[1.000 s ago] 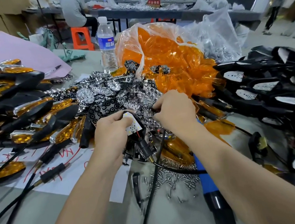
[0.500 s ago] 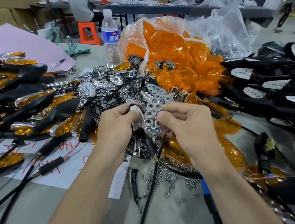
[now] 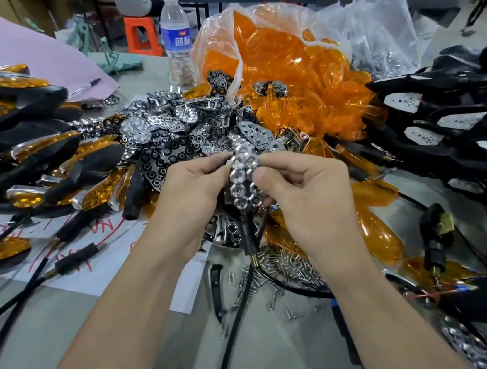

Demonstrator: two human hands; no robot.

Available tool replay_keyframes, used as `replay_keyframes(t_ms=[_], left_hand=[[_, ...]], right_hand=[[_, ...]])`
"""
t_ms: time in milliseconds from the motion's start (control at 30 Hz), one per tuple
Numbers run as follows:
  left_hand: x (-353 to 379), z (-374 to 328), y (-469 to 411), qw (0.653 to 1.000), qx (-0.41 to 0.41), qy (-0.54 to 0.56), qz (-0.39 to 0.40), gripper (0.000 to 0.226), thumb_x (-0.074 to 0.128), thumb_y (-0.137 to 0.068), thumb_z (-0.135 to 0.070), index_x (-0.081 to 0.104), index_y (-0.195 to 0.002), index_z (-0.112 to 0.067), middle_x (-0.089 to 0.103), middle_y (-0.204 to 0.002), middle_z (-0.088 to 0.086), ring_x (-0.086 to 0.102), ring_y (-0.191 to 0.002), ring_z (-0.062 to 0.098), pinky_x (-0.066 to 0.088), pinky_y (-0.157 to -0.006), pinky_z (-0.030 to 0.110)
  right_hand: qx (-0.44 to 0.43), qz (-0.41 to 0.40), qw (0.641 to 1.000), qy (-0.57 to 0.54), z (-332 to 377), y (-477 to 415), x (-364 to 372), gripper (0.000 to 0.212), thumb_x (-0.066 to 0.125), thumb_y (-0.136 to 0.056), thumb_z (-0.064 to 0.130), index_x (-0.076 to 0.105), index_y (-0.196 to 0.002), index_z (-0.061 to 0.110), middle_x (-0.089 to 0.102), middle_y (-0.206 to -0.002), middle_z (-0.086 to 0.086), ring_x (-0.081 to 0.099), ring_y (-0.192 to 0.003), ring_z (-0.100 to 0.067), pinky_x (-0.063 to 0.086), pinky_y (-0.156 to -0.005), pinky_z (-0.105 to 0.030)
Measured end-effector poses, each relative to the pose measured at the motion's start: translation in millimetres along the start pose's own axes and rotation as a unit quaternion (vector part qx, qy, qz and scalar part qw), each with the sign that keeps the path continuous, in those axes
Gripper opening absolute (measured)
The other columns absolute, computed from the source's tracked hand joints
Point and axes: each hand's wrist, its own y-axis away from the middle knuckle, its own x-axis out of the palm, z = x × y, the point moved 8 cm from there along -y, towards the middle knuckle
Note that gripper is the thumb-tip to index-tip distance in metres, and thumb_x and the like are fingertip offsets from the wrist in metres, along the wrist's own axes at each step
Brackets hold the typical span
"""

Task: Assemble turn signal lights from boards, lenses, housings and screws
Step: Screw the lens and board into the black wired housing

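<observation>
Two bare forearms reach in from the lower edge of the head view and meet over the middle of a crowded bench point(image 3: 288, 356), holding a chrome reflector point(image 3: 244, 181) with honeycomb cells upright between them. The left hand point(image 3: 194, 196) lies knuckles up, its fingers point(image 3: 218, 160) curled and pinching the reflector's upper left edge. The right hand point(image 3: 308, 197) faces it, thumb pressed flat on the reflector's right edge, the other fingers folded beneath and behind. A black stem point(image 3: 249, 238) with a brass tip hangs just below the reflector; how it joins the piece is hidden by the hands.

A scatter of small screws point(image 3: 283, 268) lies on the bench directly under the hands. Behind them rises a heap of loose reflectors point(image 3: 168, 132), and behind that an open plastic bag of orange lenses point(image 3: 283, 66). Finished amber-and-black lights point(image 3: 33, 155) are stacked to the left, and black housings point(image 3: 449, 119) with white boards showing are piled to the right. A water bottle point(image 3: 176, 36) stands at the far side, beside the lens bag.
</observation>
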Motion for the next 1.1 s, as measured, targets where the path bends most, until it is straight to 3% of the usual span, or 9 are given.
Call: replay_keyframes(t_ms=[100,233,333,533,667,733,867,967,1100], left_hand=[[0.5,2.5,0.8,1.0,-0.006,0.008,-0.007,0.015,0.069,-0.097,-0.007,0.082,-0.102,-0.011,0.08,-0.087,0.008,0.073,-0.07,0.015,0.055,-0.055,0.025],[3.9,4.4,1.4,1.0,-0.013,0.005,-0.013,0.013,0.071,-0.095,-0.008,0.082,-0.101,-0.01,0.08,-0.084,0.007,0.071,-0.065,0.011,0.052,-0.053,0.019],[2.9,3.6,1.1,1.0,-0.017,0.002,-0.022,0.014,0.07,-0.095,-0.006,0.082,-0.099,-0.01,0.079,-0.08,0.005,0.07,-0.064,0.009,0.051,-0.052,0.018],[5.3,5.5,6.0,0.999,-0.034,0.013,-0.015,0.012,0.071,-0.094,-0.009,0.083,-0.094,-0.012,0.077,-0.077,0.009,0.066,-0.059,0.014,0.049,-0.048,0.021],[6.2,2.8,5.7,0.999,-0.028,0.019,-0.011,0.014,0.071,-0.095,-0.008,0.084,-0.095,-0.014,0.079,-0.082,0.01,0.071,-0.064,0.013,0.052,-0.051,0.02],[4.2,3.7,5.2,0.999,-0.024,0.018,-0.02,0.017,0.069,-0.096,-0.007,0.084,-0.094,-0.015,0.079,-0.08,0.008,0.069,-0.059,0.012,0.051,-0.048,0.021],[6.4,6.7,6.6,1.0,-0.019,-0.004,-0.018,0.018,0.07,-0.095,-0.008,0.085,-0.092,-0.018,0.079,-0.081,0.007,0.069,-0.061,0.014,0.053,-0.051,0.024],[9.1,7.7,7.3,0.999,-0.03,0.018,-0.011,0.018,0.069,-0.096,-0.006,0.084,-0.094,-0.015,0.078,-0.079,0.008,0.067,-0.059,0.015,0.051,-0.049,0.024],[13.5,6.5,11.3,0.998,-0.045,0.044,0.029,0.027,0.061,-0.092,-0.029,0.084,-0.101,-0.017,0.075,-0.086,0.01,0.069,-0.071,0.02,0.056,-0.06,0.03]], right_hand=[[0.003,0.003,1.0,0.026,-0.3,3.6,2.7,0.031,0.082,-0.086,0.017,0.08,-0.085,0.048,0.077,-0.084,0.023,0.075,-0.08,-0.003,0.062,-0.071,-0.026],[0.032,0.011,0.999,0.013,-4.9,4.1,1.6,0.027,0.079,-0.089,0.011,0.081,-0.089,0.038,0.079,-0.086,0.017,0.075,-0.081,-0.006,0.063,-0.074,-0.03],[0.023,0.014,0.999,0.034,-0.2,7.0,2.9,0.033,0.079,-0.089,0.008,0.079,-0.086,0.04,0.077,-0.079,0.021,0.073,-0.075,-0.006,0.059,-0.067,-0.02],[-0.009,-0.015,0.984,0.177,5.9,13.0,-0.3,0.01,0.082,-0.086,0.023,0.083,-0.087,0.034,0.073,-0.073,0.025,0.069,-0.073,0.001,0.054,-0.063,-0.018],[-0.009,-0.013,0.983,0.184,9.9,11.7,-0.5,0.029,0.082,-0.085,0.017,0.073,-0.07,0.041,0.068,-0.074,0.036,0.066,-0.074,0.011,0.048,-0.061,-0.005],[0.0,-0.022,0.982,0.189,7.6,12.0,-3.5,0.036,0.081,-0.084,0.018,0.068,-0.062,0.044,0.066,-0.068,0.036,0.066,-0.071,0.009,0.047,-0.058,-0.007],[0.006,-0.03,0.972,0.234,7.6,13.2,-5.5,0.022,0.079,-0.084,0.02,0.077,-0.068,0.034,0.065,-0.067,0.036,0.065,-0.067,0.01,0.051,-0.06,-0.01],[0.008,-0.029,0.967,0.252,9.8,12.1,-6.2,0.032,0.079,-0.085,0.021,0.069,-0.061,0.039,0.064,-0.068,0.038,0.065,-0.067,0.009,0.053,-0.062,-0.014],[0.012,-0.049,0.963,0.264,6.9,13.5,-8.7,0.02,0.08,-0.082,0.026,0.073,-0.064,0.033,0.066,-0.066,0.034,0.066,-0.063,0.007,0.053,-0.057,-0.018]])
